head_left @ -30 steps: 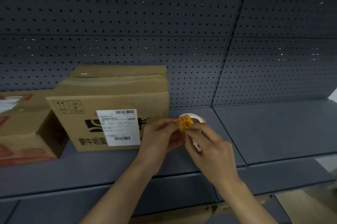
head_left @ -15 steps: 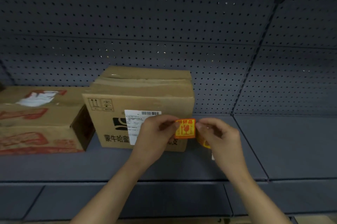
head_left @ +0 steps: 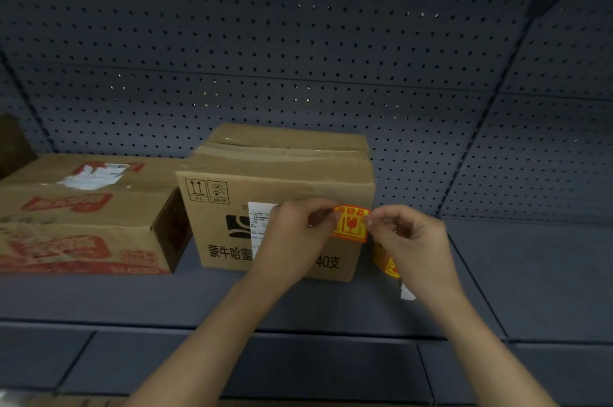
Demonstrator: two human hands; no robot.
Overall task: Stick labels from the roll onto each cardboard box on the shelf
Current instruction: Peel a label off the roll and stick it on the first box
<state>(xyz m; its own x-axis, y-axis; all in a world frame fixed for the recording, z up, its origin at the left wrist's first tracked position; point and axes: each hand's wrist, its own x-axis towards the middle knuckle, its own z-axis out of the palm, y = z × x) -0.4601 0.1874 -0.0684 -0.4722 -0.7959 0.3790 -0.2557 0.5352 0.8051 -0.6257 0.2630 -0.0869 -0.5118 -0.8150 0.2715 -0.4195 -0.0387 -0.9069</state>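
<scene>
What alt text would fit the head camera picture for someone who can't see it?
The left hand and right hand pinch an orange label by its side edges in front of a cardboard box on a dark shelf. Part of the label roll shows below the right hand; a second box sits further left.

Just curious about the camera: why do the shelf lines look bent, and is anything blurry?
Head view: the wide-angle lens bows the pegboard seams and shelf edge; light is dim; print on the orange label and left box looks soft.

Moved: label (head_left: 351,223) carried up by left hand (head_left: 295,234), right hand (head_left: 409,240), now before box (head_left: 282,184) front.
</scene>
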